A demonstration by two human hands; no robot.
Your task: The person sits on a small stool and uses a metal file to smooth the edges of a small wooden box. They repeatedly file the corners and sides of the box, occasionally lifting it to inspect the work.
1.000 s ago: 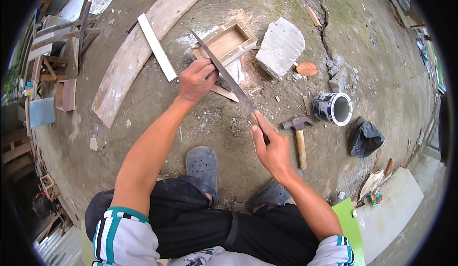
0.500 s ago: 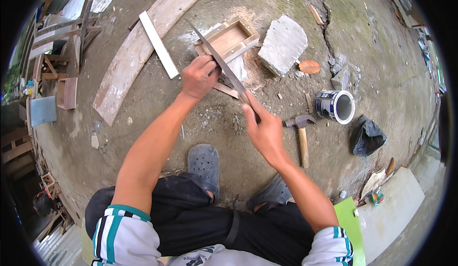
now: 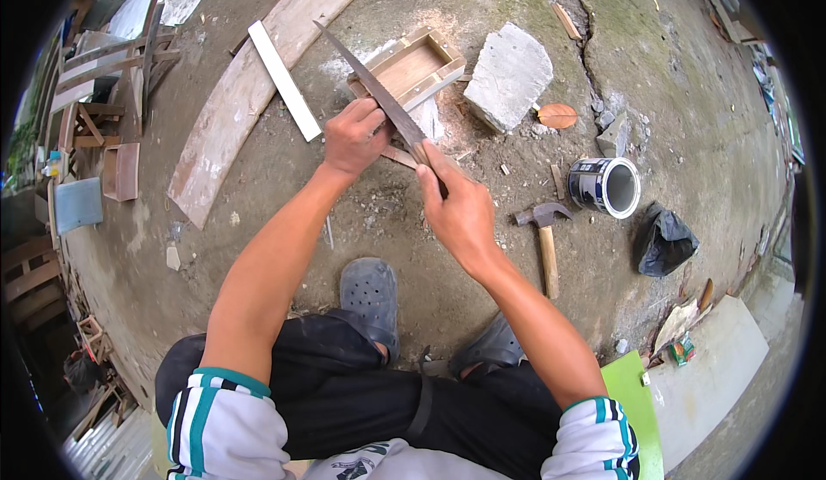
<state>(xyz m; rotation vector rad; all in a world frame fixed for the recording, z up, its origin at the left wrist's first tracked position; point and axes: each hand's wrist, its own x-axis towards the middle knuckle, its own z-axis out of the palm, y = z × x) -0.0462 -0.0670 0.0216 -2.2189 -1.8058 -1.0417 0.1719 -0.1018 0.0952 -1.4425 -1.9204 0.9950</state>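
My right hand (image 3: 462, 212) is wrapped round the handle of a handsaw (image 3: 379, 93). The blade slants up and left, passing over the near left corner of a small open wooden box (image 3: 422, 69). Just left of the blade, my left hand (image 3: 354, 138) is closed, its fingers curled against that corner of the box. What it grips is hidden by the fingers and the blade. A thin wood strip (image 3: 398, 156) shows beside this hand, below the saw.
Right of the box lies a concrete block (image 3: 509, 76). A claw hammer (image 3: 548, 252), an open paint can (image 3: 606, 187) and a black plastic bag (image 3: 667, 239) are to the right. A white wood strip (image 3: 284, 82) rests across a long plank (image 3: 225, 123) at left.
My right hand has pushed the saw forward and to the left, so its tip reaches farther past the box. My left hand has stayed nearly in place.
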